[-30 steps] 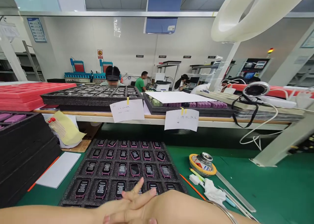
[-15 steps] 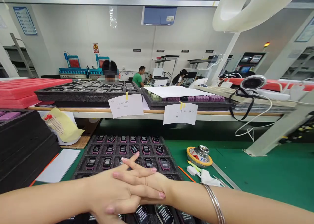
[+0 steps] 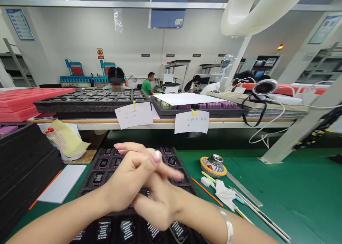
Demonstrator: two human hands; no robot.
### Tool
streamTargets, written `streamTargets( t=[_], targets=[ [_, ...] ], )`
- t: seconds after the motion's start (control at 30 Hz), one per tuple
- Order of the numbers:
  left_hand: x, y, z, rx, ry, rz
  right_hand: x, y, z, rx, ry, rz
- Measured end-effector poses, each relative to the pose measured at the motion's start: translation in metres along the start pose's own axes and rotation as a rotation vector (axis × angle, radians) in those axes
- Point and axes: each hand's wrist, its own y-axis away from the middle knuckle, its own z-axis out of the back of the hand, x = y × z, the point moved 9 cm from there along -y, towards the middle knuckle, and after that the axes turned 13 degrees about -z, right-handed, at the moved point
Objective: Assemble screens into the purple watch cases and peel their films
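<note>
My left hand (image 3: 120, 187) and my right hand (image 3: 162, 204) are locked together, their fingers crossed between each other. No object shows in either one. A bracelet circles my right wrist. Both hands hover over a black foam tray (image 3: 89, 181) that holds rows of watches with dark, lit screens showing lines of white text. One such watch (image 3: 127, 230) lies in the near row, below my hands. Purple casings edge the watches in the far rows. My hands and forearms hide the middle of the tray.
Right of the tray are an orange stick (image 3: 207, 192), white tissue (image 3: 224, 194), a metal ruler (image 3: 244, 188) and a round metal-topped container (image 3: 213, 165). At left stand stacked black foam trays (image 3: 26, 169) and a white pad (image 3: 62, 183). A shelf (image 3: 160, 124) with trays crosses ahead; several people sit beyond.
My crossed hands have turned and risen, with the left thumb now on top and fingers more tightly locked. The view has shifted slightly to the right.
</note>
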Motion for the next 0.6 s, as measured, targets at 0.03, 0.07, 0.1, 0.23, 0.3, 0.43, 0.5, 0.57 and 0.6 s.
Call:
streamTargets(
  t=[0.03,0.07,0.1,0.23,0.3,0.43,0.5,0.57,0.6],
  targets=[
    [0.006,0.004,0.004,0.031,-0.086,0.041,0.002,0.005,0.005,0.030,-0.004,0.000],
    [0.013,0.010,0.009,0.062,-0.198,0.079,0.002,0.011,0.009,0.057,0.002,-0.021],
    [0.018,0.015,0.014,0.086,-0.308,0.105,-0.002,0.017,0.013,0.068,0.027,-0.074],
    [0.021,0.033,0.029,-0.079,-0.386,0.040,-0.026,0.042,0.008,0.171,-0.030,-0.260],
    [0.031,0.038,0.009,-0.082,-0.159,0.031,-0.036,0.048,-0.015,0.291,-0.040,-0.276],
    [0.034,0.039,-0.038,-0.029,0.262,-0.200,-0.064,0.041,-0.058,0.161,0.187,-0.461],
    [0.032,0.040,-0.037,-0.104,0.303,-0.325,-0.082,0.040,-0.064,-0.064,0.453,-0.704],
    [0.029,0.041,-0.034,-0.124,0.297,-0.363,-0.084,0.039,-0.061,-0.306,0.632,-0.814],
    [0.028,0.042,-0.032,-0.113,0.287,-0.361,-0.084,0.032,-0.067,-0.314,0.667,-0.780]
  ],
)
